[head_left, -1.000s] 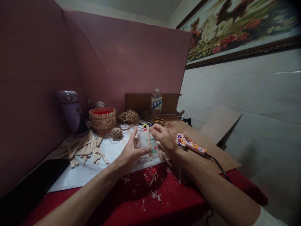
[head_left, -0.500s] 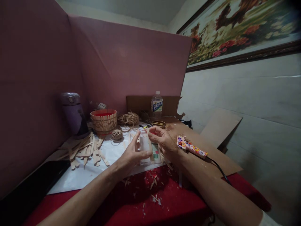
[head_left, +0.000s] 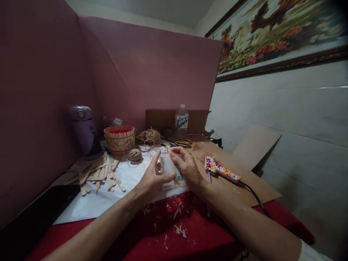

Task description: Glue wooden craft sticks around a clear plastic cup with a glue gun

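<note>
A clear plastic container (head_left: 169, 165) with a printed label stands on the white sheet between my hands. My left hand (head_left: 152, 177) curves around its left side, thumb across the near face and forefinger raised along the far side. My right hand (head_left: 187, 165) pinches the upper end of a wooden craft stick (head_left: 174, 170), which lies along the container's face. The fingers partly cover both stick and container. Nearest to the right forearm is a flower-patterned glue gun (head_left: 221, 170) with a black cord.
Loose craft sticks (head_left: 102, 172) lie left, by a purple bottle (head_left: 85, 132). Behind are a stick-covered basket (head_left: 119, 139), twine balls (head_left: 135, 155), pliers (head_left: 182, 143) and a plastic bottle (head_left: 181, 121). Cardboard (head_left: 244, 192) lies right; wood scraps (head_left: 179, 230) litter the red cloth.
My right hand has come slightly down and inward, bringing the craft stick against the container. The left hand has barely moved.
</note>
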Demonstrator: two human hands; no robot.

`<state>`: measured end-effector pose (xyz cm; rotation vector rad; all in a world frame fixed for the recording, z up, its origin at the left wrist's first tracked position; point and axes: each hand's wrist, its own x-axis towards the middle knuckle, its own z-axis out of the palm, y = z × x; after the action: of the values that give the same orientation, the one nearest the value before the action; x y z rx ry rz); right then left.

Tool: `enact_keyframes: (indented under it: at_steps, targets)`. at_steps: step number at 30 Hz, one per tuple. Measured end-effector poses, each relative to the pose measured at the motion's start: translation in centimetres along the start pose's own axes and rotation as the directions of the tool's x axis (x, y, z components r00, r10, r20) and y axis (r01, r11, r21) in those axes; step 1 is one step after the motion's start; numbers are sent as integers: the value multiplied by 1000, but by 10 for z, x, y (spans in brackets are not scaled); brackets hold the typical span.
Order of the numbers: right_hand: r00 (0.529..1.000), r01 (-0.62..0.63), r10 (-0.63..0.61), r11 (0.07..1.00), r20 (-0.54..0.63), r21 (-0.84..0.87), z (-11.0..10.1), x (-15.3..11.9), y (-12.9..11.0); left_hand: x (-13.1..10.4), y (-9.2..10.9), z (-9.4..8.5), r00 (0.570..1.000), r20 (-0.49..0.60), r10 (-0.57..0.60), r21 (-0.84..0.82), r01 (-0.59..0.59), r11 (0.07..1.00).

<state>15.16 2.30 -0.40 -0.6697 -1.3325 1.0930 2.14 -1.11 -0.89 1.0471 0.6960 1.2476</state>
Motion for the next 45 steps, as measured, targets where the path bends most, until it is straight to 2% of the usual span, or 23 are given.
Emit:
enact_keyframes:
  at_steps: [5,9,13,17,20,26,35,41,45]
  targets:
    - [997,67,-68,997,-45,-41,3,-4,3,1,-2,2,999,-28,32,-3,-33,999]
    - [999,31,-29,998,-40,53,2,-2,-1,1,-2,1,997,-32,68,93,-65,994]
    - [1000,-20,22,993,-12,116,-2,3,-10,-3,1,3,999,-17,47,188,-43,981]
    - [996,-93,91,968,16,233,-4,6,-15,-4,1,5,1000,-2,24,124,-24,992]
    - [995,-93,96,949,5,300,-4,6,-14,-2,0,5,999,-8,33,86,-32,996]
    - [998,-61,60,969,11,240,-2,5,-9,-1,-2,3,999,-29,17,109,-14,994]
    - [997,-68,73,978,-22,197,-1,4,-5,1,-5,0,999,-28,34,124,-30,992]
    - [997,-69,73,984,-20,163,0,2,-7,3,-8,-2,995,-15,99,177,-95,980]
    - [996,-79,85,985,-30,154,0,3,-7,1,-6,2,996,-15,91,169,-87,982]
